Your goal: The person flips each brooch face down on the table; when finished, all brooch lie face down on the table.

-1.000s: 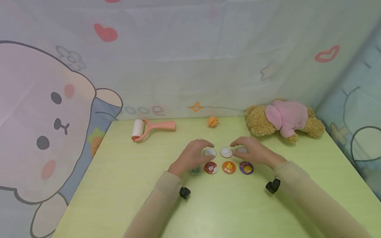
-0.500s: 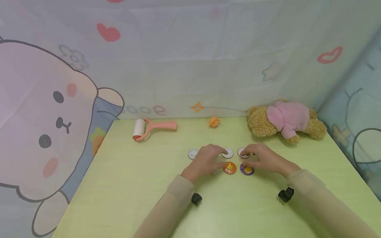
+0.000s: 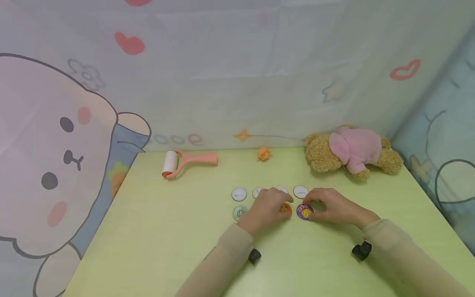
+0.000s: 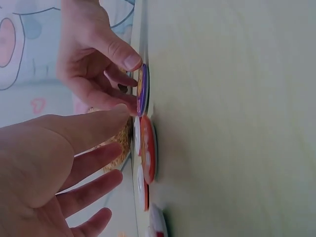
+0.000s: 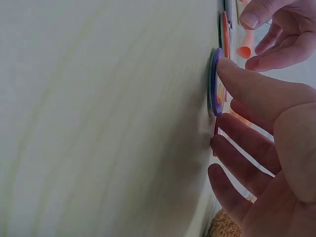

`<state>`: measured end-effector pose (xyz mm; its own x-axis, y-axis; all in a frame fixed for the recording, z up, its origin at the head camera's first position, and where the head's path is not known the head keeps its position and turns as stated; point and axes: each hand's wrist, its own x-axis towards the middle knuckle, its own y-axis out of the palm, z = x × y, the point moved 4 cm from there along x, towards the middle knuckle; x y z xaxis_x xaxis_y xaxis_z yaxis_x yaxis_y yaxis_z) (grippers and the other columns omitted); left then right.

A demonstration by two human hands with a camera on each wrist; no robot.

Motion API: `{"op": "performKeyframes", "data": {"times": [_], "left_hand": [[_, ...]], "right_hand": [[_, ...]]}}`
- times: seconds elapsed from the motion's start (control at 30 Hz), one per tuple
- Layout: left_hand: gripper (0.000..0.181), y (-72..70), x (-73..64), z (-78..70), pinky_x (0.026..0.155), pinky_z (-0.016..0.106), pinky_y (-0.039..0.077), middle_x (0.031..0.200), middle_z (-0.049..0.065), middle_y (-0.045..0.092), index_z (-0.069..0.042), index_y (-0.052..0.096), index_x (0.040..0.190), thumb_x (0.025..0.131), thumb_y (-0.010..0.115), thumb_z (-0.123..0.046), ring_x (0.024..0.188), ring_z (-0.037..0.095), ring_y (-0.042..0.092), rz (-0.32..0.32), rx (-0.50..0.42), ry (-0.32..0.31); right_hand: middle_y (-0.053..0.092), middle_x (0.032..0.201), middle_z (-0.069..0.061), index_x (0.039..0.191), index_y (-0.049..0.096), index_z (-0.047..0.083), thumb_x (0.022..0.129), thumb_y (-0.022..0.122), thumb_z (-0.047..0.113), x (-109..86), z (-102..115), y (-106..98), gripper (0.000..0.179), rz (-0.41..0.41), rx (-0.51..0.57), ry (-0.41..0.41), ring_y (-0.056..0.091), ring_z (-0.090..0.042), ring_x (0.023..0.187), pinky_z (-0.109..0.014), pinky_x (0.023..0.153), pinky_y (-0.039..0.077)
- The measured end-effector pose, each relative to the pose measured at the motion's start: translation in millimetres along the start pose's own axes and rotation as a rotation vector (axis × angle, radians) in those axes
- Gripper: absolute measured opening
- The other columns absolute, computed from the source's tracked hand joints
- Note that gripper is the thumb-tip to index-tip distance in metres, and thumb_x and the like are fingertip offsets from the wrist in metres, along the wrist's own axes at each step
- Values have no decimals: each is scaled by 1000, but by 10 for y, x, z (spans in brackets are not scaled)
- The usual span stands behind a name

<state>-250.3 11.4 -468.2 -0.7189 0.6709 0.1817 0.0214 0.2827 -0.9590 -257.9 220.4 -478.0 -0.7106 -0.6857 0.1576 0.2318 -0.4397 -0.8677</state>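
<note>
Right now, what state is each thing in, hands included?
Purple badge: picture side up, gripped at its edge
Orange badge: picture side up, partly hidden in head view
Green badge: picture side up, unheld
White discs: four in a row, middle two partly hidden
Lint roller: lying down, unheld
Teddy bear: lying down, dressed
Left hand: fingers apart, holding nothing
Right hand: gripping the purple badge

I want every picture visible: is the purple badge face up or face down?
Face up: in the head view, the purple badge shows its coloured print with a yellow figure toward the camera above.
</note>
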Motion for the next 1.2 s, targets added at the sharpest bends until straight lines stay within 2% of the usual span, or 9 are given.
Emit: {"op": "performKeyframes", "data": {"times": [0.2,0.3,0.47,0.57,0.7,1.2], "left_hand": [[32,28,60,-97,93,37,52,105,-12,76,-22,78,120,91,84,-35,102,12,67,14,48,13],[30,27,99,-145,88,36,51,93,-14,74,-23,78,117,90,84,-33,98,12,66,31,64,6],[13,55,152,-206,78,34,48,71,-16,63,-24,77,95,86,85,-28,81,11,60,59,93,-10],[12,91,171,-234,78,33,49,72,-17,63,-26,75,88,84,86,-29,76,9,57,76,126,-17],[14,130,179,-267,81,32,49,80,-18,68,-28,77,92,83,87,-30,76,8,55,84,147,-22],[15,150,167,-312,75,29,47,83,-16,72,-27,79,92,84,89,-35,75,9,56,45,146,-19]], "right_hand": [[73,114,7,115,76,16,82,92,20,-7,9,-13,37,-2,4,-14,69,-16,106,-45,96,55],[73,114,6,115,76,15,80,93,18,-12,4,-17,39,1,-5,-23,69,-17,107,-45,97,55],[74,115,6,115,76,15,80,93,15,-35,3,-9,39,-2,-21,-40,69,-16,109,-45,98,55],[74,115,5,114,77,14,80,92,15,-40,23,-3,37,-10,-26,-63,69,-17,108,-46,96,56],[74,115,3,113,78,14,82,91,15,-42,45,8,34,-12,-36,-83,69,-19,107,-47,95,56],[74,116,1,112,79,12,84,90,15,-69,57,13,31,6,-62,-61,69,-25,109,-50,96,55]]}}
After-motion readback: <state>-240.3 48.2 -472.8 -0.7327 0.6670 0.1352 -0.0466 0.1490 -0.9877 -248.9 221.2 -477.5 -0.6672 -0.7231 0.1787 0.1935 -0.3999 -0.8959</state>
